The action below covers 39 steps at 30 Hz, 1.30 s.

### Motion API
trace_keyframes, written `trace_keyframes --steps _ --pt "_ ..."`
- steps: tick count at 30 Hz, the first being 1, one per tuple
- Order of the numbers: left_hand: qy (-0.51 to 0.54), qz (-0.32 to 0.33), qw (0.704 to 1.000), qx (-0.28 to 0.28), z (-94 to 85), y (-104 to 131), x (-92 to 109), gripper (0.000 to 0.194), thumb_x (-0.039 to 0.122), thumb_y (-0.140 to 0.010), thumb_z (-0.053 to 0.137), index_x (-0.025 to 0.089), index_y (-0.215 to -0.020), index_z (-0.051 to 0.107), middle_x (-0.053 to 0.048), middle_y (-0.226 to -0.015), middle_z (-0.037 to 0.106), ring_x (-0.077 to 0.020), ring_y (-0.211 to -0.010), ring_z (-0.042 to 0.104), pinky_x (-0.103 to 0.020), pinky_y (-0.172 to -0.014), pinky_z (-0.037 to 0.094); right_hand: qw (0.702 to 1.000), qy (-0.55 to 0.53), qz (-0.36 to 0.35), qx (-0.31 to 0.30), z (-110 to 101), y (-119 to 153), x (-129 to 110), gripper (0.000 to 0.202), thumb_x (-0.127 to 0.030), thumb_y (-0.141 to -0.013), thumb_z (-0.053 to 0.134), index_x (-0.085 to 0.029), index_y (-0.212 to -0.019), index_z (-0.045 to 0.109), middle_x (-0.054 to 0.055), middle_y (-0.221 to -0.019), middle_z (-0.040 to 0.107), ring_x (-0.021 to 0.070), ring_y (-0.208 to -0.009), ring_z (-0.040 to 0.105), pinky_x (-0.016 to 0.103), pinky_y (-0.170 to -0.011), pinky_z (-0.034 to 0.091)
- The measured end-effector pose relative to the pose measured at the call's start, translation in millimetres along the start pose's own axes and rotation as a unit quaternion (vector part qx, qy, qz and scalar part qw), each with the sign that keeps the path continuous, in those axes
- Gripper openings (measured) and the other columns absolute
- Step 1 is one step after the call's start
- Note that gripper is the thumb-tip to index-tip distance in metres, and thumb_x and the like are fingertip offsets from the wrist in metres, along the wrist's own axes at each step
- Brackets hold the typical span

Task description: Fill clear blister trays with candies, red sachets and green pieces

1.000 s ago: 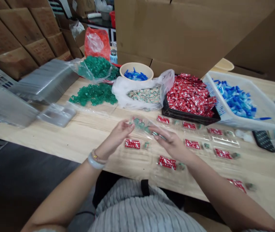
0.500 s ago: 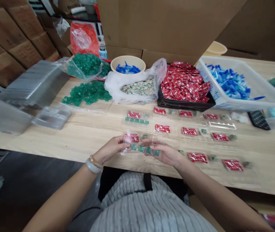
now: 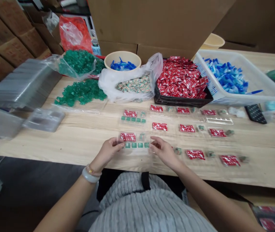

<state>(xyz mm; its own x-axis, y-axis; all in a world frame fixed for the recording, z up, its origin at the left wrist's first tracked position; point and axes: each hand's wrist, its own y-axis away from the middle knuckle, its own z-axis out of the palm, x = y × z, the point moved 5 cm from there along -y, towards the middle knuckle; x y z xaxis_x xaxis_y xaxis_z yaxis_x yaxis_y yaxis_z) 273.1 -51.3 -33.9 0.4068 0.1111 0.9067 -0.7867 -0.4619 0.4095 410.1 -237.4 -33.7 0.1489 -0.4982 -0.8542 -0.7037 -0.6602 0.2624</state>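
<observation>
A clear plastic tray (image 3: pixel 137 154) lies in front of me, with a red packet (image 3: pixel 128 137), a small patterned piece and a row of several green squares (image 3: pixel 140 145) in it. My left hand (image 3: pixel 109 150) grips its left edge between thumb and fingers. At the right edge, my right hand (image 3: pixel 163 150) holds the tray with bent fingers. Behind it sits another filled tray (image 3: pixel 133 116). More clear trays with red packets (image 3: pixel 195 154) stand in rows to the right.
Loose green pieces (image 3: pixel 80 92) lie at the back left, near stacked clear boxes (image 3: pixel 23 85). Along the back are a bowl (image 3: pixel 122 58), a white bag (image 3: pixel 106 84), a black tray of red packets (image 3: pixel 183 101) and a white basket (image 3: pixel 268 93).
The right hand's fingers have drawn back from over the green squares to the tray's right edge. The tray now looks level and lower, and the squares sit in an even row.
</observation>
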Motion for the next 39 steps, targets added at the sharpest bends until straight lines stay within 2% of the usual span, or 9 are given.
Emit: trace_keyframes --steps 6,10,14,20,26,29,32,35,39 --pt "-0.281 0.089 0.949 0.110 -5.5 -12 9 0.055 0.033 -0.068 0.060 0.012 -0.117 0.045 -0.009 -0.093 0.055 -0.0190 -0.077 0.054 -0.034 -0.074 0.043 0.955 0.293 -0.034 0.003 1 -13 -16 0.034 -0.028 -0.077 0.050 -0.012 -0.107 0.055 0.009 -0.081 0.064 0.0187 -0.073 0.060 0.028 -0.065 0.043" --pt "-0.394 0.094 0.911 0.080 -5.7 -10 10 0.064 0.034 -0.073 0.055 0.009 -0.129 0.033 -0.014 -0.103 0.051 -0.0257 -0.096 0.050 -0.039 -0.083 0.041 0.917 0.398 -0.023 -0.027 3 -15 -25 0.027 -0.034 -0.079 0.050 -0.015 -0.096 0.058 0.011 -0.081 0.064 0.0226 -0.074 0.062 0.029 -0.059 0.042" --pt "-0.477 0.187 0.858 0.024 11.7 -1 12 0.055 0.028 -0.077 0.051 0.018 -0.130 0.035 -0.015 -0.135 0.030 -0.0284 -0.124 0.028 -0.042 -0.099 0.028 0.894 0.446 -0.023 -0.035 2 -12 -31 0.031 -0.038 -0.081 0.047 -0.013 -0.096 0.057 0.013 -0.080 0.064 0.0250 -0.072 0.062 0.032 -0.058 0.043" --pt "-0.504 0.261 0.821 -0.058 19.6 -5 1 0.053 0.041 -0.082 0.044 0.027 -0.131 0.032 -0.009 -0.143 0.022 -0.0266 -0.132 0.012 -0.047 -0.104 0.014 0.849 0.455 -0.260 -0.065 30 -2 -44 0.031 -0.029 -0.078 0.055 -0.017 -0.106 0.058 0.014 -0.103 0.059 0.0263 -0.093 0.054 0.039 -0.075 0.044" --pt "-0.451 0.316 0.830 -0.093 -7.6 -12 23 0.048 0.040 -0.081 0.046 0.024 -0.126 0.041 -0.009 -0.138 0.032 -0.0233 -0.129 0.022 -0.042 -0.104 0.018 0.847 0.406 -0.335 -0.072 44 -9 -56 0.030 -0.029 -0.077 0.057 -0.018 -0.104 0.057 0.010 -0.098 0.059 0.0241 -0.091 0.054 0.038 -0.076 0.045" --pt "-0.377 0.316 0.870 -0.014 -37.0 -15 41 0.031 0.033 -0.084 0.042 0.022 -0.108 0.057 -0.010 -0.110 0.056 -0.0200 -0.107 0.046 -0.033 -0.092 0.035 0.868 0.356 -0.346 0.007 26 -31 -73 0.017 -0.026 -0.084 0.044 -0.018 -0.089 0.058 0.008 -0.085 0.060 0.0199 -0.078 0.056 0.034 -0.067 0.047" --pt "-0.311 0.262 0.901 0.152 -98.1 -24 49 0.024 0.036 -0.081 0.047 0.018 -0.074 0.062 -0.005 -0.073 0.058 -0.0163 -0.072 0.052 -0.028 -0.070 0.040 0.870 0.324 -0.370 0.027 25 -68 -99 0.025 -0.027 -0.087 0.037 -0.018 -0.073 0.055 0.006 -0.071 0.059 0.0174 -0.066 0.055 0.030 -0.061 0.045" --pt "-0.309 0.190 0.879 0.311 -175.4 -28 42 0.033 0.041 -0.079 0.048 0.017 -0.059 0.057 -0.003 -0.060 0.051 -0.0153 -0.063 0.048 -0.029 -0.068 0.039 0.853 0.332 -0.401 -0.017 61 -107 -137 0.030 -0.030 -0.088 0.036 -0.017 -0.071 0.057 0.005 -0.065 0.059 0.0166 -0.065 0.056 0.028 -0.062 0.044" --pt "-0.415 0.094 0.789 0.444 -252.5 -28 14 0.029 0.032 -0.078 0.049 0.012 -0.097 0.058 -0.013 -0.102 0.055 -0.0255 -0.098 0.048 -0.039 -0.089 0.036 0.840 0.361 -0.391 -0.108 146 -137 -186 0.030 -0.015 -0.085 0.034 -0.017 -0.106 0.056 0.008 -0.088 0.062 0.0158 -0.079 0.058 0.026 -0.070 0.044"
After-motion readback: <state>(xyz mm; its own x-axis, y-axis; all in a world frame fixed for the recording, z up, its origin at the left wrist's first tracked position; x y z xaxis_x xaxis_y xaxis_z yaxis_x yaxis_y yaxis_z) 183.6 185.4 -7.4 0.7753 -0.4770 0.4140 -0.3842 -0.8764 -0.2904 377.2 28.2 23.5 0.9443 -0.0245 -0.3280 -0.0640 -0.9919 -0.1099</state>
